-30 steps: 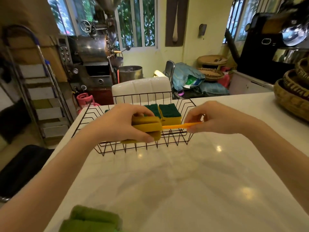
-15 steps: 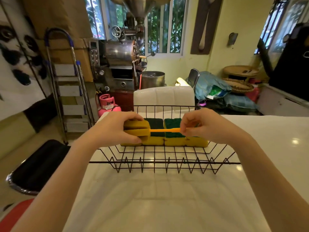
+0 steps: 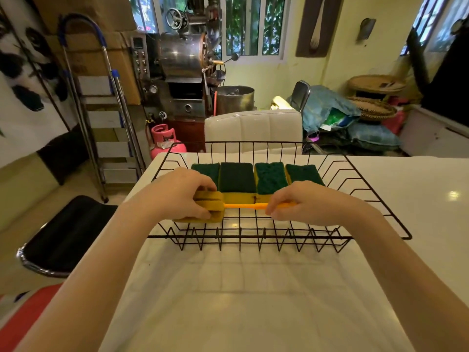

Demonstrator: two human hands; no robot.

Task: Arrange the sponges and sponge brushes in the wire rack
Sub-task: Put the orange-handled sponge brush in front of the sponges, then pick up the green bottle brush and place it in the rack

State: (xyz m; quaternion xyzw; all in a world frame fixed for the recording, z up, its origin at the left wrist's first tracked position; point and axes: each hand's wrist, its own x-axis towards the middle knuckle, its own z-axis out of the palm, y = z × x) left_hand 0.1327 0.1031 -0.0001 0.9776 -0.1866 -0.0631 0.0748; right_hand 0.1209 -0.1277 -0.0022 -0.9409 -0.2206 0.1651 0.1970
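A black wire rack stands on the white counter. Several yellow sponges with dark green scouring tops lie side by side along its far half. In front of them, over the rack's near half, both hands hold a sponge brush lying crosswise. My left hand grips its yellow sponge head. My right hand pinches its thin orange handle. Part of the leftmost sponge is hidden behind my left hand.
The white counter stretches toward me. A white padded chair back rises just behind the rack. A black stool stands at the counter's left, with a stepladder and a pink gas cylinder beyond it.
The view has tilted down and the rack now sits centred. Both hands have carried the sponge brush lower into the rack's near half, in front of the row of sponges.
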